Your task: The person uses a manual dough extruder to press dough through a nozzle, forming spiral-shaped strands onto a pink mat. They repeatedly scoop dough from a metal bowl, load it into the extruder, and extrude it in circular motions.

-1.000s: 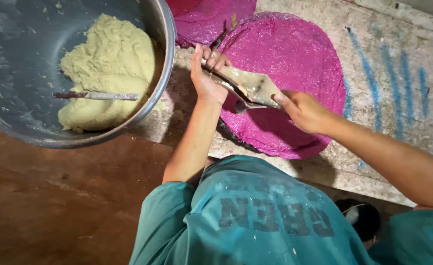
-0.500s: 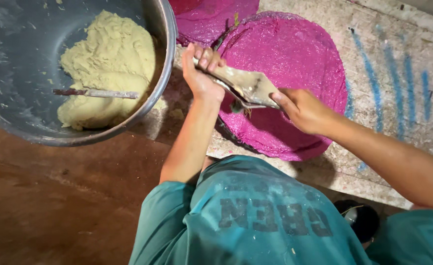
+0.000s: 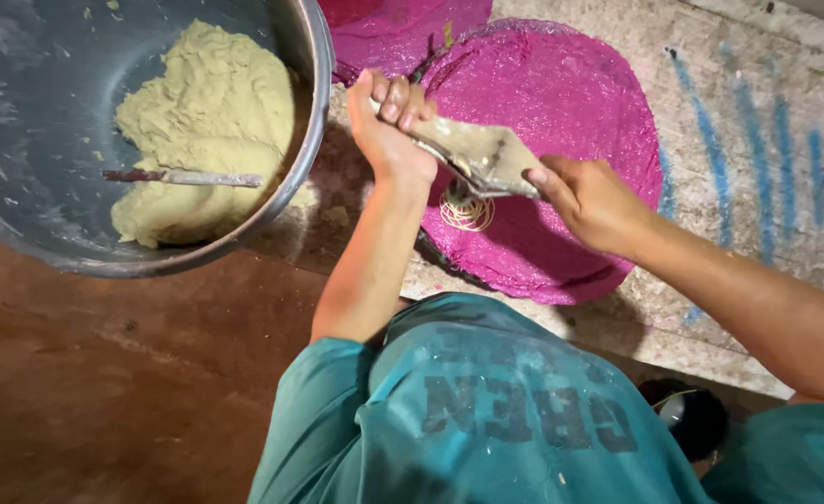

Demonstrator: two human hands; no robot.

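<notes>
Rough grey concrete flooring [image 3: 757, 280], streaked with blue paint strokes [image 3: 739, 159], fills the right side of the view, meeting a reddish-brown smooth floor [image 3: 104, 392] on the left.

At the centre, the left hand [image 3: 389, 131] is closed around one end of a flat, dough-smeared wooden press tool [image 3: 473, 154], fingers curled over its top edge. The right hand [image 3: 589, 201] grips the other end of the same tool, thumb and fingers wrapped tight about it. Both hands hold the tool just above a round magenta woven mat [image 3: 561, 140]. Directly under the tool, thin pale-yellow dough strands [image 3: 466, 210] lie in a small coiled nest on that mat, and some strands appear to reach up to the tool's underside.

A second magenta mat [image 3: 403, 28] lies partly beneath the first, towards the top edge of the view.

Left of the hands sits a large grey metal bowl [image 3: 314, 112], its rim near the left wrist but apart from it. Inside it lies a big lump of pale yellow-green dough [image 3: 211, 121], with a thin flat stick [image 3: 183, 177] resting across the lump.

Below, the person's teal printed shirt [image 3: 487, 401] covers the lower middle of the view.
</notes>
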